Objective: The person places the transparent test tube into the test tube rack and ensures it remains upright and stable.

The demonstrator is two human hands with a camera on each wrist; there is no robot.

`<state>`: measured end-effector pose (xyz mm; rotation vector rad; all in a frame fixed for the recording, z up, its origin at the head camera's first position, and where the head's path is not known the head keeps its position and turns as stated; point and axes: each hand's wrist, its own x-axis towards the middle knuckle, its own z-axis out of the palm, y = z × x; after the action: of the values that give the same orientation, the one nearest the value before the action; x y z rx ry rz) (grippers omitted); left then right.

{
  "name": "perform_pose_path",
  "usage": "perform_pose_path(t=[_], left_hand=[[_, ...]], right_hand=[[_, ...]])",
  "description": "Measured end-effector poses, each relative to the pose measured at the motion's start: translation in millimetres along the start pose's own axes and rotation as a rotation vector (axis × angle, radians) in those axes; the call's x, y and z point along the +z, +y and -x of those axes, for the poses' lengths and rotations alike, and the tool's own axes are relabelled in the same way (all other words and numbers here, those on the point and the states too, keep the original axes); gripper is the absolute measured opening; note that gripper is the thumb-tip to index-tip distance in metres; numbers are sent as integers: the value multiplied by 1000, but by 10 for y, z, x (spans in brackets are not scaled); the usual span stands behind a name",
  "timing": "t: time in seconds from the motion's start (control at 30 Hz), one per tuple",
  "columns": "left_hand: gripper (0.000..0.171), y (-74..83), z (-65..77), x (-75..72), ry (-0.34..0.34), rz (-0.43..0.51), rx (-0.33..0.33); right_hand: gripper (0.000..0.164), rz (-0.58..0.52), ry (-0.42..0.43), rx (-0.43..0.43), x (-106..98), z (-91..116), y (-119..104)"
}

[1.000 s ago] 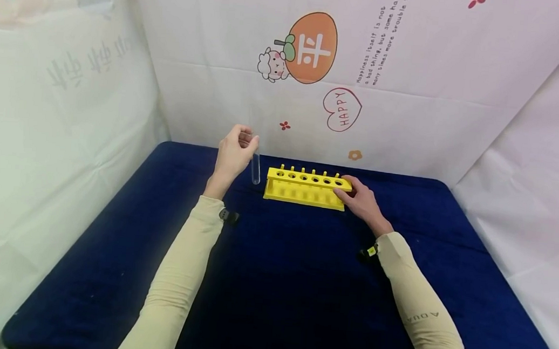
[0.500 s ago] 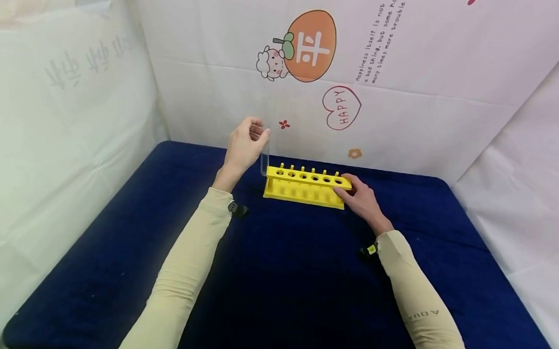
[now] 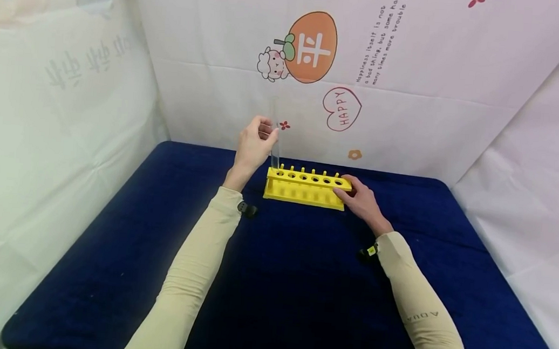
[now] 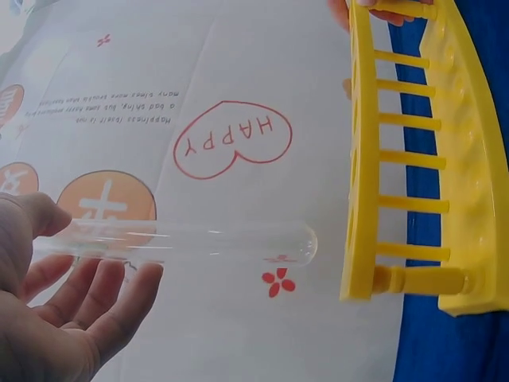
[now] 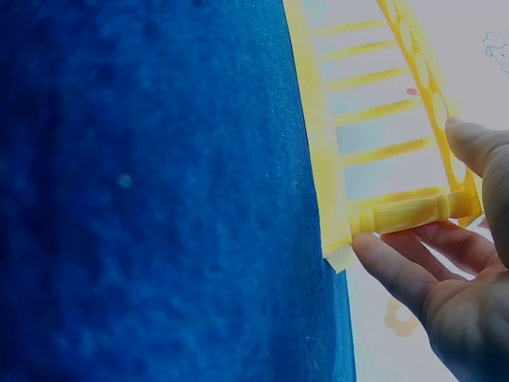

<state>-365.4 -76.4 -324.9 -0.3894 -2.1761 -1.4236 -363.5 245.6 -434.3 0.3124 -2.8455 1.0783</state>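
A clear glass test tube (image 4: 215, 243) is pinched between the thumb and fingers of my left hand (image 3: 256, 143). It stands nearly upright in the head view, its rounded bottom close above the left end of the yellow test tube rack (image 3: 304, 195). In the left wrist view a small gap shows between that rounded end and the rack's holed top bar (image 4: 362, 159). My right hand (image 3: 361, 199) grips the rack's right end, thumb over the top bar and fingers around the end post (image 5: 406, 212). Several round holes run along the bar, with pegs behind them.
Dark blue cloth (image 3: 291, 283) covers the table under the rack. A white printed sheet (image 3: 207, 99) hangs right behind the table, and more white sheeting (image 3: 40, 179) closes off the left and right sides.
My left hand has moved right with the test tube, from beside the rack to over its left end, and the tube has risen. The right hand and the rack stay in place.
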Motion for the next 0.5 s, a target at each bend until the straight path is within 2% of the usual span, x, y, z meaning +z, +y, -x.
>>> perform_pose_path(t=[0.5], left_hand=[[30,-94,41,146,15,79,-17]], right_hand=[[71,1,1,-2,-14,-25,25]])
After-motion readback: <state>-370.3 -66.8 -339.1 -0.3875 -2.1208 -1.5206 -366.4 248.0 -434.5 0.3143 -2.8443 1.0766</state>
